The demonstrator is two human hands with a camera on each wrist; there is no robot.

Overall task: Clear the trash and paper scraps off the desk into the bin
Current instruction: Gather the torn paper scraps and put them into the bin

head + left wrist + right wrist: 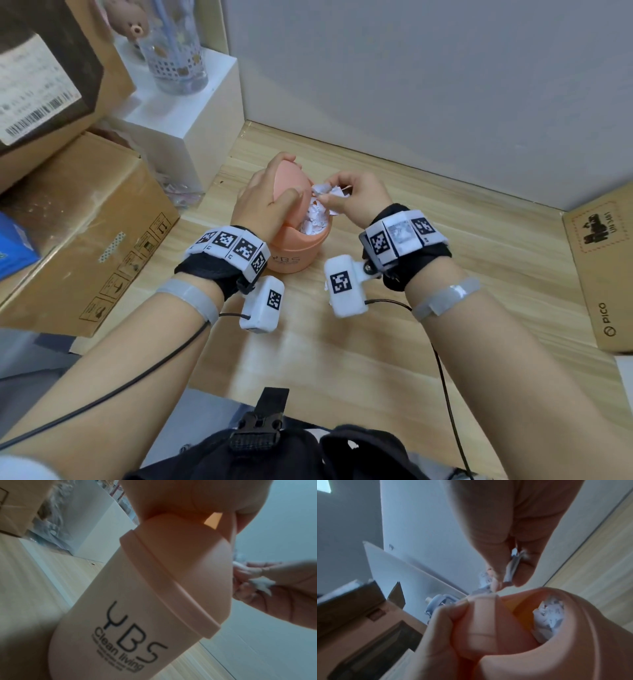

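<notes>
Your left hand (265, 202) grips the bin (296, 251) lid open; your right hand (356, 198) pinches scraps (327, 192) at its 1 o'clock rim. Packed paper could spill them onto the tabletop (376, 342).

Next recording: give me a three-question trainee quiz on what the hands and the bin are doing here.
1. True or false: the small peach plastic desktop bin already holds white paper.
2. Which hand holds the bin's swing lid tipped open?
A. left hand
B. right hand
3. Fill in: the right hand pinches crumpled white paper scraps just above the bin's ____.

Key: 1 true, paper shows inside; 2 A; 3 opening.
</notes>
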